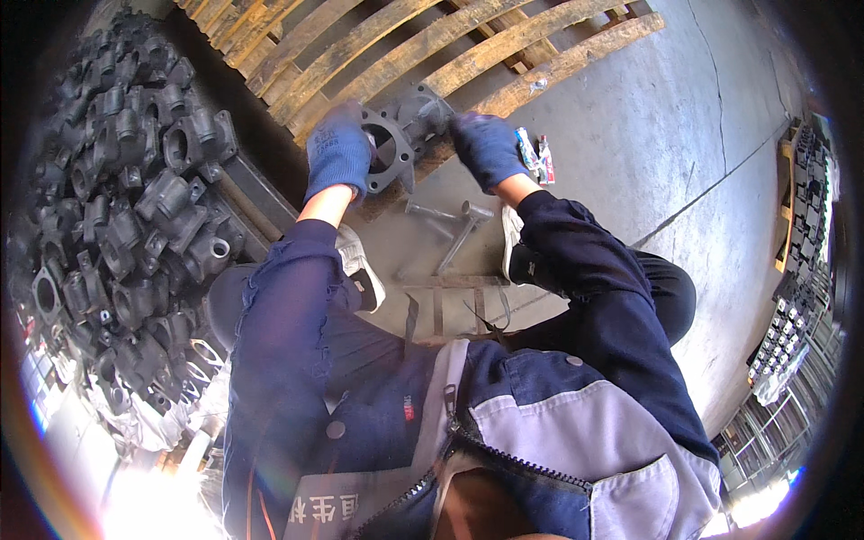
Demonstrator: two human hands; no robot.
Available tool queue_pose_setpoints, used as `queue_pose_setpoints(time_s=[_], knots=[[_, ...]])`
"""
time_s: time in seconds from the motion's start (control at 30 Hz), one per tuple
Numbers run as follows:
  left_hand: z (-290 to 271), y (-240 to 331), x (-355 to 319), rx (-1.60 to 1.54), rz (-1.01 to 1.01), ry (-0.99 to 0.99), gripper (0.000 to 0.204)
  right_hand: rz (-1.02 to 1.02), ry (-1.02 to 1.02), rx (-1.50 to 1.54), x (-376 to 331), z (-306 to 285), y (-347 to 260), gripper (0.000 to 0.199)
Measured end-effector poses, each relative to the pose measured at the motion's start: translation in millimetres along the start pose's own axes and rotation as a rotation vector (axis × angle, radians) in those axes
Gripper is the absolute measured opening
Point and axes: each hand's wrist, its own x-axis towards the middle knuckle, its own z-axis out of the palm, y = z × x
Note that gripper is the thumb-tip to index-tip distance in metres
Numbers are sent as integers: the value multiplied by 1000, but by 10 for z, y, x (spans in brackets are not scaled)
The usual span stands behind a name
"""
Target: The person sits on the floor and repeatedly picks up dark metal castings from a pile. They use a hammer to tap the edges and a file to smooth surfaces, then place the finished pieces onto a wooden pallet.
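Observation:
Both my hands wear blue knit gloves and hold one grey cast metal housing [402, 133] with a round flanged opening, raised above the floor in front of a wooden pallet [423, 45]. My left hand [338, 148] grips its flange on the left side. My right hand [486, 148] grips the other end of the casting on the right. The round bore faces toward me.
A big heap of similar dark castings [126, 207] lies to my left. A metal wrench-like tool [454, 236] lies on the concrete floor [648, 135] below my hands, beside a small coloured wrapper [536, 157]. Racks of parts [796, 270] stand far right.

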Motion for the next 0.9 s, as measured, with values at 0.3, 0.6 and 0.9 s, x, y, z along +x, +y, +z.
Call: queue_pose_setpoints(time_s=[0.3,0.6,0.9], knots=[[-187,203,-629,-130,-303,-249,36,200,-161,418,409,-59,505,29],[158,189,-798,-165,-394,-159,47,-57,-150,612,473,97,374,15],[278,203,-858,-72,-359,-153,53,-69,-304,549,413,197,-176,30]])
